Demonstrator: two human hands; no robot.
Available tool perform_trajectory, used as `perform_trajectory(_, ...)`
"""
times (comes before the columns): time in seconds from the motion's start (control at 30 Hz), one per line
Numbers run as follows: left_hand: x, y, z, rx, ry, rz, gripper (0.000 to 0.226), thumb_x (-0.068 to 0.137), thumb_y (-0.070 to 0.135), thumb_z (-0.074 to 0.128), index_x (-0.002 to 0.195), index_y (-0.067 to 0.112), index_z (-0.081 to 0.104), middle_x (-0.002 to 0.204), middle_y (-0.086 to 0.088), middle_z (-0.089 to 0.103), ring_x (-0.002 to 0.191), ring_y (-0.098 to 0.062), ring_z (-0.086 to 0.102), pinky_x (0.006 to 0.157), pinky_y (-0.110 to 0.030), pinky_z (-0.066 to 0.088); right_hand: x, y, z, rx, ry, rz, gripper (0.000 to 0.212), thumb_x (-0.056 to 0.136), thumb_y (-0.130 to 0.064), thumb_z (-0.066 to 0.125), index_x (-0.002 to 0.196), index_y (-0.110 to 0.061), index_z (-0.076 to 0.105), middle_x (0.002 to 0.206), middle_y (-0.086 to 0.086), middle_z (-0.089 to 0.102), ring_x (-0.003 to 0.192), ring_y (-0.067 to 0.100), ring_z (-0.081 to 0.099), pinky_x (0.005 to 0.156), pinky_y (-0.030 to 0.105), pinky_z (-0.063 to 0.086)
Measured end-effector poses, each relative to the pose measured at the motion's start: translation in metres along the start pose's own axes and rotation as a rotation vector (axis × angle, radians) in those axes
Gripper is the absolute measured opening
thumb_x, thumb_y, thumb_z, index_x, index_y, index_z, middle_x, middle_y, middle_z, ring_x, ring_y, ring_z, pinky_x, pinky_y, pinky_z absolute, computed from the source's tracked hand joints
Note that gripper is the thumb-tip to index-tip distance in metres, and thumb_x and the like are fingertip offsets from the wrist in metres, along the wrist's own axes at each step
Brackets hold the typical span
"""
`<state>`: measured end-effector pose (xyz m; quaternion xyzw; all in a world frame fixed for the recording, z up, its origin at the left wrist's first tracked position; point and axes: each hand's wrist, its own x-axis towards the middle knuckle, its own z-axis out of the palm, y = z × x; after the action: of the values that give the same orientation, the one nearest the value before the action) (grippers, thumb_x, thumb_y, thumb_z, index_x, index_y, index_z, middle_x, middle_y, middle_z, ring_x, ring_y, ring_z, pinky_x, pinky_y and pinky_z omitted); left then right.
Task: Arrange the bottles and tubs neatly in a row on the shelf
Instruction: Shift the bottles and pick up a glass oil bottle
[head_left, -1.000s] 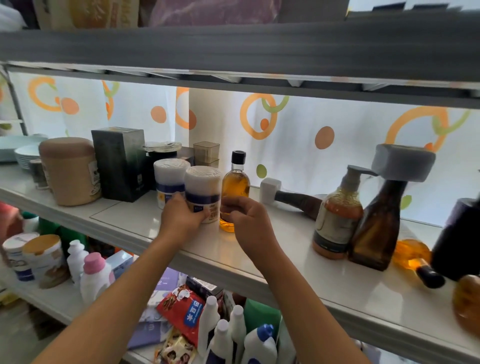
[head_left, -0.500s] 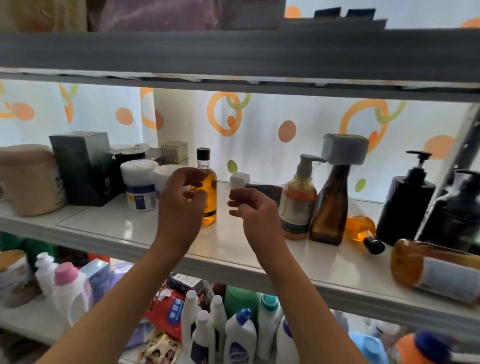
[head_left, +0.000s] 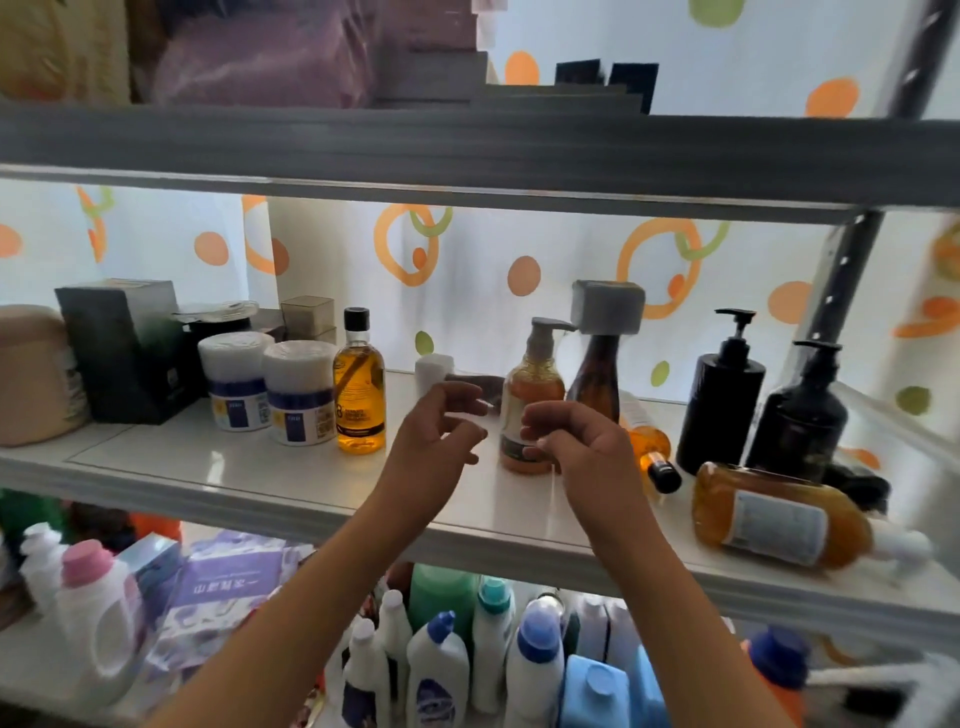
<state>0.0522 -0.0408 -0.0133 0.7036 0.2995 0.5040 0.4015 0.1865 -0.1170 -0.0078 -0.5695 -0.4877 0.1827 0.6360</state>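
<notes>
On the white shelf (head_left: 260, 483) two white tubs (head_left: 236, 384) (head_left: 301, 397) and an amber black-capped bottle (head_left: 360, 395) stand side by side. To their right stand an amber pump bottle (head_left: 535, 379), a brown bottle with a grey square cap (head_left: 597, 374) and two black pump bottles (head_left: 722, 405) (head_left: 800, 415). A small orange bottle (head_left: 649, 447) and a large amber bottle (head_left: 779, 519) lie on their sides. My left hand (head_left: 436, 441) hovers just left of the amber pump bottle, fingers loosely curled, holding nothing. My right hand (head_left: 576, 447) is in front of that bottle, fingertips at its lower label, not gripping it.
A beige tub (head_left: 31, 374) and a dark box (head_left: 124, 348) stand at the shelf's left end. A brown bottle with a white cap (head_left: 436, 369) lies at the back. The shelf below is packed with detergent bottles (head_left: 441, 670). An upper shelf beam (head_left: 467, 156) runs overhead.
My hands let go of the white tub and the amber black-capped bottle and moved right to the amber pump bottle. The view panned right, showing the black pump bottles and the lying amber bottle.
</notes>
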Motion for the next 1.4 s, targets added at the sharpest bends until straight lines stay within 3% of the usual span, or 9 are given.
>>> perform_trajectory(0.17,0.004,0.006,0.029,0.019,-0.045,-0.017,0.028,0.090,0.004,0.053,0.112,0.020,0.058,0.106,0.007,0.064,0.094,-0.014,0.064,0.067,-0.024,0.057,-0.003,0.003,-0.038,-0.051,0.012,0.014,0.023,0.091,-0.005,0.054,0.099,-0.018,0.071,0.097,-0.004,0.071,0.096,0.016,0.067,0.086,0.028,0.057)
perform_trajectory(0.33,0.007,0.015,0.058,0.054,-0.092,0.000,0.024,0.091,0.006,0.053,0.108,0.021,0.059,0.100,0.011,0.062,0.092,-0.008,0.062,0.069,-0.016,0.053,0.013,0.001,-0.070,-0.412,-0.003,-0.082,0.012,0.090,-0.020,0.060,0.099,-0.023,0.067,0.096,-0.009,0.066,0.090,0.005,0.061,0.069,0.011,0.045)
perform_trajectory(0.43,0.013,0.025,0.072,0.090,-0.108,-0.003,0.024,0.091,0.005,0.052,0.108,0.022,0.058,0.093,0.008,0.063,0.084,-0.005,0.061,0.059,-0.007,0.048,0.032,-0.001,-0.089,-0.521,-0.010,-0.022,0.012,0.089,-0.019,0.061,0.100,-0.021,0.067,0.096,-0.008,0.065,0.091,0.006,0.060,0.070,0.012,0.042)
perform_trajectory(0.53,0.024,0.032,0.084,0.104,-0.117,-0.003,0.027,0.090,0.004,0.051,0.103,0.027,0.057,0.097,-0.003,0.064,0.080,-0.008,0.061,0.057,-0.011,0.051,0.051,-0.002,-0.101,-0.582,-0.020,0.023,0.009,0.088,-0.014,0.063,0.094,-0.020,0.067,0.091,-0.006,0.065,0.087,0.008,0.060,0.074,0.018,0.044)
perform_trajectory(0.67,0.031,0.032,0.097,0.132,-0.128,0.028,0.029,0.090,0.004,0.050,0.098,0.031,0.057,0.101,-0.005,0.061,0.079,-0.013,0.061,0.056,-0.014,0.046,0.076,0.008,-0.104,-0.922,-0.089,0.046,0.003,0.083,-0.017,0.063,0.086,-0.016,0.063,0.079,-0.001,0.063,0.070,0.009,0.058,0.054,0.020,0.039)
perform_trajectory(0.83,0.034,0.028,0.098,0.248,-0.074,0.124,0.033,0.090,0.003,0.050,0.091,0.035,0.055,0.094,0.003,0.062,0.076,-0.011,0.062,0.061,-0.018,0.053,0.091,0.013,-0.106,-1.251,-0.206,0.121,0.019,0.080,-0.023,0.068,0.080,-0.016,0.050,0.072,0.000,0.054,0.065,0.014,0.054,0.048,0.023,0.033)
perform_trajectory(1.0,0.036,0.020,0.094,0.264,-0.053,0.137,0.034,0.088,0.002,0.051,0.085,0.036,0.055,0.097,0.003,0.062,0.082,-0.006,0.060,0.069,-0.019,0.055,0.092,0.017,-0.098,-1.279,-0.296,0.232,0.030,0.080,-0.032,0.074,0.092,-0.015,0.053,0.078,0.000,0.055,0.079,0.019,0.061,0.053,0.025,0.040)
perform_trajectory(1.2,0.032,0.009,0.090,0.326,-0.050,0.192,0.023,0.089,0.002,0.053,0.090,0.025,0.060,0.105,0.003,0.059,0.091,-0.009,0.059,0.077,-0.017,0.051,0.092,0.030,-0.084,-1.331,-0.272,0.273,0.019,0.083,-0.020,0.068,0.093,-0.016,0.053,0.077,0.001,0.052,0.085,0.022,0.062,0.068,0.029,0.049)
perform_trajectory(1.4,0.030,0.006,0.080,0.341,-0.009,0.184,0.020,0.090,0.004,0.055,0.087,0.023,0.061,0.103,0.004,0.061,0.090,-0.009,0.058,0.071,-0.005,0.042,0.089,0.028,-0.084,-1.414,-0.257,0.181,0.023,0.079,-0.021,0.076,0.087,-0.016,0.054,0.071,0.000,0.050,0.072,0.019,0.056,0.047,0.024,0.031)
